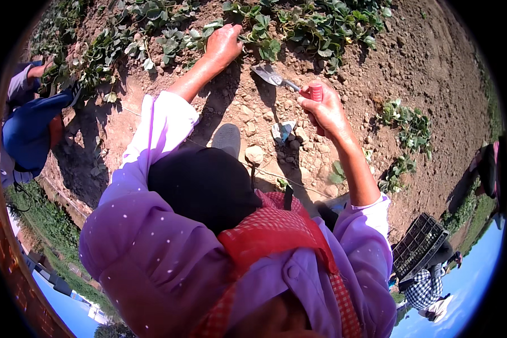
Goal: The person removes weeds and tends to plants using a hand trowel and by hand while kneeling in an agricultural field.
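My left hand [224,45] reaches to the row of leafy plants [260,29], its fingers curled at a stem or leaf; what exactly lies between the fingers cannot be made out. In my right hand [327,110] is a small hand trowel [270,75], gripped by its red handle. The trowel's metal blade points left, just above the soil and a little below the leaves. A crumpled scrap [283,132], pale and bluish, lies on the cloddy soil between my forearms.
A co-worker in a blue garment [36,131] bends at the left. Loose leafy plants [410,131] lie on the soil at the right. A black plastic crate [420,247] and other people are at the lower right. A thin string [279,175] crosses the ground near my shoe [227,139].
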### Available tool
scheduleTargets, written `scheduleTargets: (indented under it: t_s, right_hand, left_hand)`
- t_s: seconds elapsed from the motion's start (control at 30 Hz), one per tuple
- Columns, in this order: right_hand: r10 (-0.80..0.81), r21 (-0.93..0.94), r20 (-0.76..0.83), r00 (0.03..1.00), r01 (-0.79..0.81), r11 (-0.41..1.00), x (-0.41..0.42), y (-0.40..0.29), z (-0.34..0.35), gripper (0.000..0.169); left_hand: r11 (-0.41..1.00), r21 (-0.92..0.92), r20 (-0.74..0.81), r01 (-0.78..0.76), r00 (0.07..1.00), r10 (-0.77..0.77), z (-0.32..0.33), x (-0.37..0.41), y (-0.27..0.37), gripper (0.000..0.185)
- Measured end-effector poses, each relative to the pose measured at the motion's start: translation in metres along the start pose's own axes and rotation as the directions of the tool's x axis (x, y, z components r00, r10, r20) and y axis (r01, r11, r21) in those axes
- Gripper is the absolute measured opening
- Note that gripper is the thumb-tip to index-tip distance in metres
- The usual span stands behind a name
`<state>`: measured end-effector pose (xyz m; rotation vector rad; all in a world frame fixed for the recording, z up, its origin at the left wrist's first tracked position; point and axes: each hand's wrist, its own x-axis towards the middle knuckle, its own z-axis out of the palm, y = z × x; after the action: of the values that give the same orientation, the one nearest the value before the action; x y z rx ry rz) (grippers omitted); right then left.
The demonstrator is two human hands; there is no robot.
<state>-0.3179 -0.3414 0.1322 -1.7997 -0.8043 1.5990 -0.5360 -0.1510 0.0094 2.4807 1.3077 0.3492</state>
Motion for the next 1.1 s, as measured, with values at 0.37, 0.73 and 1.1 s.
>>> scheduleTargets:
  t_s: [0.37, 0.73, 1.1]
  right_hand:
    - [-0.115, -0.679, -0.090, 0.989, 0.024, 0.734, -0.117, -0.002, -0.105, 0.019]
    - [-0.043, -0.810, 0.001, 0.999, 0.026, 0.585, -0.177, 0.024, -0.085, 0.007]
    - [0.023, -0.697, -0.035, 0.999, -0.041, 0.715, -0.188, 0.017, -0.050, 0.009]
  left_hand:
    - [0.782, -0.381, 0.274, -0.494, 0.747, 0.606, 0.029, -0.076, 0.114, 0.023]
    - [0.636, -0.657, 0.515, -0.405, 0.375, 0.771, 0.027, -0.102, 0.116, 0.063]
    - [0.375, -0.776, 0.416, -0.508, 0.035, 0.909, 0.026, -0.154, 0.093, 0.043]
